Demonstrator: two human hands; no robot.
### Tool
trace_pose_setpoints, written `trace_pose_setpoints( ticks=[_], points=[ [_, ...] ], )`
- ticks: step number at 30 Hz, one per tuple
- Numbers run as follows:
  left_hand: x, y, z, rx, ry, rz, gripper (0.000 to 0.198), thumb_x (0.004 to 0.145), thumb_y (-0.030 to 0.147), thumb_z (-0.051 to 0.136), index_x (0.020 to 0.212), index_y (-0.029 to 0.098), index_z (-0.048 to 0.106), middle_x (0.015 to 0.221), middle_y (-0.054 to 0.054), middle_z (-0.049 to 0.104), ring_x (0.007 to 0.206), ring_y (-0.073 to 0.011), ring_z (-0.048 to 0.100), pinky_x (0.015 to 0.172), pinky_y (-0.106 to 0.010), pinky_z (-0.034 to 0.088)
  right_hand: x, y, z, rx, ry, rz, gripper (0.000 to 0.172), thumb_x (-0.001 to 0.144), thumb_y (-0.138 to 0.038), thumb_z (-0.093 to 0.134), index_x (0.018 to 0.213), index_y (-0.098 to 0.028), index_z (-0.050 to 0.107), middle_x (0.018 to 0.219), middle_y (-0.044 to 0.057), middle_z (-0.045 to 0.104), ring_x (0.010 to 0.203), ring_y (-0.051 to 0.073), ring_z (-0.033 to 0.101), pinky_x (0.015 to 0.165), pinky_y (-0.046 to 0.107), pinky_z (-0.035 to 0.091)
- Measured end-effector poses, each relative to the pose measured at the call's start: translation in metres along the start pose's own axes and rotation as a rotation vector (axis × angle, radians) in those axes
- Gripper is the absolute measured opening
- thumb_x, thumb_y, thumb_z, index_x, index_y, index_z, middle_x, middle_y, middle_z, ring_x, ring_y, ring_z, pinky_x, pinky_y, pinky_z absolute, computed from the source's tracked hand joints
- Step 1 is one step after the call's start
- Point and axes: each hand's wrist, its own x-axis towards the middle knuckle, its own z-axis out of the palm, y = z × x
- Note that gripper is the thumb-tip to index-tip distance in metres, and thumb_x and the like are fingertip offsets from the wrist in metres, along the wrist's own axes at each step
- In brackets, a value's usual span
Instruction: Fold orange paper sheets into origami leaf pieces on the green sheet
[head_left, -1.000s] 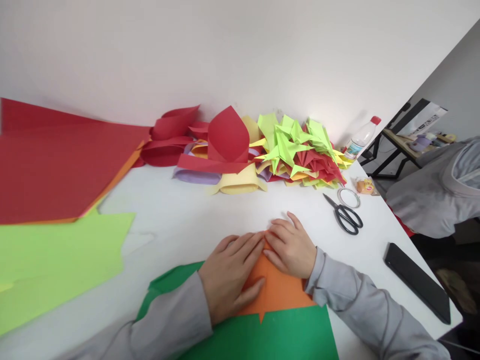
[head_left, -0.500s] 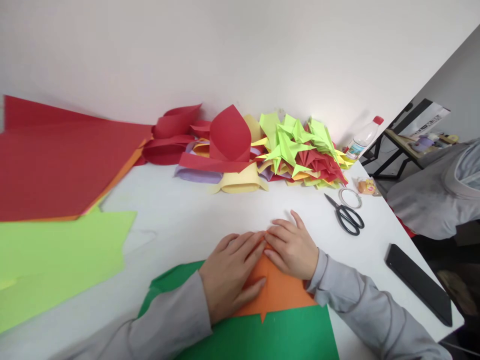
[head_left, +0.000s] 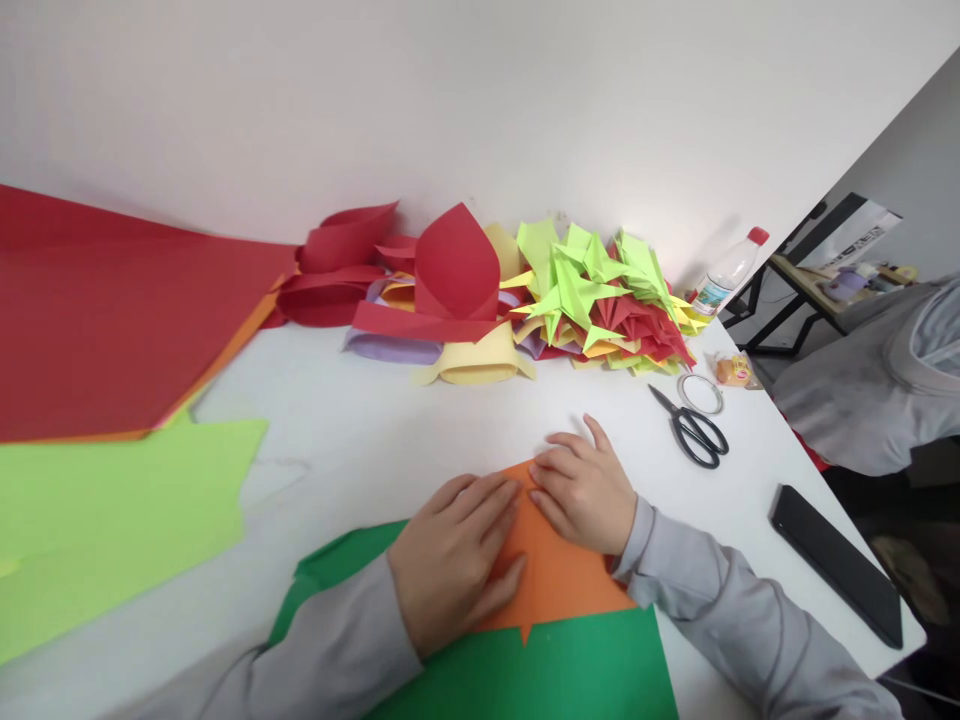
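A sheet of orange paper (head_left: pixel 559 575) lies over green paper (head_left: pixel 570 665) in front of me, with a small pointed orange tip at its near edge. My left hand (head_left: pixel 457 560) rests on the left part of the orange sheet, its fingers stretched out and pointing to the sheet's far edge. On the far right edge of the same sheet lies my right hand (head_left: pixel 585 490), fingers spread and lightly bent, fingertips on the paper. Both hands hide parts of the orange paper.
Black-handled scissors (head_left: pixel 694 430), a roll of tape (head_left: pixel 701 394), a wrapped snack (head_left: pixel 733 371) and a black case (head_left: pixel 836 565) are on the right. Folded green paper stars (head_left: pixel 574 285) and red paper shapes (head_left: pixel 457 265) line the wall. Red sheets (head_left: pixel 135 340) lie left. A person (head_left: pixel 870 370) is at far right.
My left hand has slid slightly left and nearer to me, baring more of the orange paper's far edge. A small gap now parts the fingertips of my two hands.
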Motion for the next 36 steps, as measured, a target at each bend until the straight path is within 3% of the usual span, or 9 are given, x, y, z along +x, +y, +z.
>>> trace_pose_setpoints(
  ticks=[6, 12, 17, 27, 36],
  points=[
    [0.0008, 0.0062, -0.0063, -0.147, 0.043, 0.010, 0.021, 0.082, 0.018, 0.049, 0.067, 0.016, 0.064, 0.093, -0.011, 0.069, 0.092, -0.0248, 0.058, 0.079, -0.042, 0.049, -0.0003, 0.0006, 0.0010, 0.006, 0.021, -0.009, 0.018, 0.090, -0.027, 0.050, 0.097, -0.019, 0.065, 0.096, 0.005, 0.068, 0.111, 0.023, 0.053, 0.112, 0.054, 0.013],
    [-0.0025, 0.0063, -0.0046, -0.207, 0.077, -0.015, 0.017, 0.081, 0.018, 0.050, 0.071, 0.016, 0.064, 0.093, -0.012, 0.069, 0.089, -0.0235, 0.060, 0.082, -0.042, 0.050, -0.0022, 0.0017, 0.0021, 0.003, 0.048, -0.042, 0.021, 0.091, -0.030, 0.049, 0.100, -0.021, 0.066, 0.097, 0.005, 0.067, 0.110, 0.022, 0.053, 0.113, 0.052, 0.013],
    [-0.0045, 0.0060, -0.0015, -0.139, 0.066, -0.059, 0.024, 0.083, 0.021, 0.048, 0.094, 0.011, 0.066, 0.102, -0.016, 0.067, 0.096, -0.0272, 0.059, 0.086, -0.043, 0.051, -0.0048, 0.0025, 0.0028, 0.045, 0.084, -0.067, 0.023, 0.090, -0.036, 0.050, 0.096, -0.025, 0.070, 0.102, 0.006, 0.064, 0.111, 0.022, 0.053, 0.111, 0.051, 0.017],
    [0.0020, 0.0090, -0.0060, -0.219, 0.089, -0.039, 0.020, 0.083, 0.019, 0.049, 0.078, 0.013, 0.068, 0.088, -0.011, 0.070, 0.085, -0.0235, 0.058, 0.080, -0.043, 0.050, -0.0020, -0.0014, 0.0049, 0.029, 0.120, 0.039, 0.023, 0.090, -0.031, 0.051, 0.084, -0.027, 0.073, 0.113, 0.004, 0.063, 0.115, 0.022, 0.049, 0.108, 0.049, 0.021],
    [0.0011, 0.0108, -0.0049, -0.230, 0.106, -0.051, 0.019, 0.082, 0.016, 0.049, 0.083, 0.011, 0.067, 0.087, -0.011, 0.069, 0.085, -0.0236, 0.058, 0.080, -0.042, 0.050, -0.0003, -0.0002, 0.0075, 0.100, 0.150, 0.091, 0.029, 0.092, -0.032, 0.050, 0.075, -0.025, 0.073, 0.106, 0.001, 0.068, 0.108, 0.020, 0.053, 0.106, 0.047, 0.022]
  ],
)
